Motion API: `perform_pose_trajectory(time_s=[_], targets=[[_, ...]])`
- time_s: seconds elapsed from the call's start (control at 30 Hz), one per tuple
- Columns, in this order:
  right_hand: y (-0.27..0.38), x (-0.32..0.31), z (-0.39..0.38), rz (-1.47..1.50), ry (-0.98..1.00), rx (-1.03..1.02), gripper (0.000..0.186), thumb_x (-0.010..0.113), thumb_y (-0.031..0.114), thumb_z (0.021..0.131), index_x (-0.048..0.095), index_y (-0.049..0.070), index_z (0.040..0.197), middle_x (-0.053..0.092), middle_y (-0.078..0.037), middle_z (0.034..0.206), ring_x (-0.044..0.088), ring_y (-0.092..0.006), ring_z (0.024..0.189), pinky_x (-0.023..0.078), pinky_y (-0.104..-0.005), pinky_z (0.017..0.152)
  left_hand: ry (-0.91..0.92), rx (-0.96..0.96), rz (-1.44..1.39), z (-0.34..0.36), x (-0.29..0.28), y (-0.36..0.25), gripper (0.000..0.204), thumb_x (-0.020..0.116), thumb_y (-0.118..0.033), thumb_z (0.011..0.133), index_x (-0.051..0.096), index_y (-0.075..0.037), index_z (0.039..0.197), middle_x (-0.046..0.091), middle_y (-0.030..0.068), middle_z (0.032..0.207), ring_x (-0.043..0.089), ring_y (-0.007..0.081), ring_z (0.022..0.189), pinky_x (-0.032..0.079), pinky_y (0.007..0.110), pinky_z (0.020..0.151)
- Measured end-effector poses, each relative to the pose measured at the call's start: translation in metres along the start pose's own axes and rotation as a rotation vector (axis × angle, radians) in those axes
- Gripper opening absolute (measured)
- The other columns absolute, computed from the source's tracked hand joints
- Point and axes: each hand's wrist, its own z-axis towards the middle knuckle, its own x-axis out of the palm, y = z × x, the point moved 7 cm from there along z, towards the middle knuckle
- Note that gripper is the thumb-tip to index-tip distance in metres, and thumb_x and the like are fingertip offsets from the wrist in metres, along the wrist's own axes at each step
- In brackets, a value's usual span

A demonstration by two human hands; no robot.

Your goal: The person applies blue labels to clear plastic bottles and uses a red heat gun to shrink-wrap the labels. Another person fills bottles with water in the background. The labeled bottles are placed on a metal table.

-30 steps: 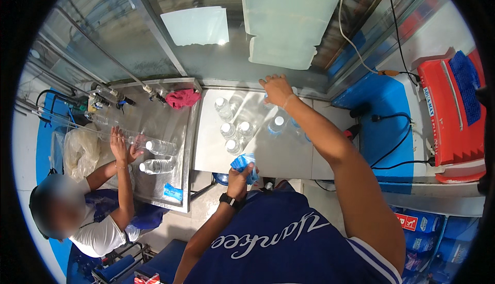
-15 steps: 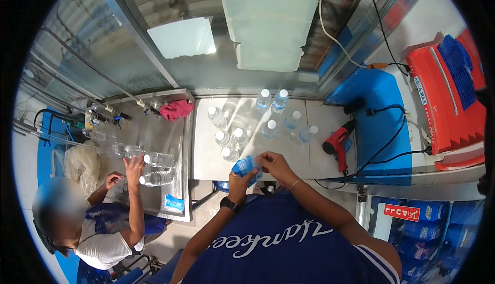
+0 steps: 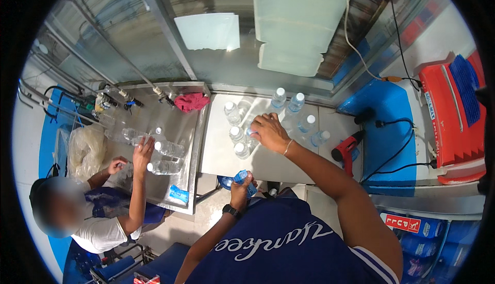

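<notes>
My left hand (image 3: 241, 191) is closed around a bundle of blue printed plastic labels (image 3: 242, 177), near the front edge of the white counter. Over the bottle group my right hand (image 3: 270, 132) reaches out, fingers pinched on a small light-blue piece that looks like one label (image 3: 251, 131). Those fingertips are at the top of a bottle, mostly hidden by the hand. Beside them stand clear, white-capped water bottles (image 3: 237, 134) on the left. Farther back and to the right stand more bottles, among them a capped bottle (image 3: 307, 124) with a bluish band.
A red heat gun (image 3: 348, 152) lies at the counter's right end, near black cables. Left of the counter is a metal sink (image 3: 198, 145) with bottles, a pink cloth (image 3: 191, 102) and a blue packet (image 3: 179, 194). Another person's hands (image 3: 142, 152) handle bottles there.
My right hand has left the label bundle and moved forward to the bottles with a small blue piece. The left hand still holds the bundle. The whole view has shifted slightly.
</notes>
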Motion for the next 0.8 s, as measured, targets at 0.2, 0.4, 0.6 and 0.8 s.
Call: perform_pose_trajectory(time_s=[0.2, 0.4, 0.6, 0.8], targets=[[-0.001, 0.037, 0.023, -0.110, 0.283, -0.170, 0.036, 0.078, 0.009, 0.079, 0.066, 0.000, 0.111, 0.064, -0.016, 0.110, 0.066, -0.0341, 0.106, 0.053, -0.0442, 0.094, -0.066, 0.001, -0.036, -0.011, -0.026, 0.008, 0.023, 0.077, -0.028, 0.097, 0.071, -0.009, 0.108, 0.070, 0.0016, 0.089, 0.069, 0.0148, 0.077, 0.059, 0.032, 0.071], [0.002, 0.073, 0.036, -0.328, 0.374, -0.263, 0.011, 0.071, 0.005, 0.077, 0.077, 0.004, 0.086, 0.075, -0.015, 0.092, 0.075, -0.0334, 0.088, 0.059, -0.0453, 0.077, -0.044, -0.019, -0.075, -0.015, -0.029, 0.011, 0.026, 0.077, -0.029, 0.097, 0.069, -0.007, 0.108, 0.070, 0.0036, 0.090, 0.069, 0.0163, 0.077, 0.059, 0.032, 0.072], [-0.025, 0.081, 0.044, -0.368, 0.363, -0.174, 0.009, 0.071, 0.009, 0.075, 0.076, 0.006, 0.083, 0.075, -0.016, 0.093, 0.075, -0.0323, 0.086, 0.060, -0.0430, 0.073, 0.135, -0.067, -0.303, -0.017, -0.009, -0.004, 0.034, 0.065, -0.014, 0.102, 0.057, -0.001, 0.132, 0.069, 0.0103, 0.100, 0.070, 0.0230, 0.083, 0.062, 0.036, 0.076], [-0.076, 0.074, 0.077, -0.558, 0.239, -0.002, 0.013, 0.068, 0.008, 0.081, 0.080, 0.010, 0.085, 0.077, -0.011, 0.094, 0.074, -0.0305, 0.091, 0.058, -0.0424, 0.072, 0.168, -0.043, -0.177, -0.015, 0.004, -0.017, 0.034, 0.063, -0.009, 0.102, 0.055, -0.001, 0.135, 0.071, 0.0129, 0.108, 0.073, 0.0259, 0.093, 0.064, 0.040, 0.078]])
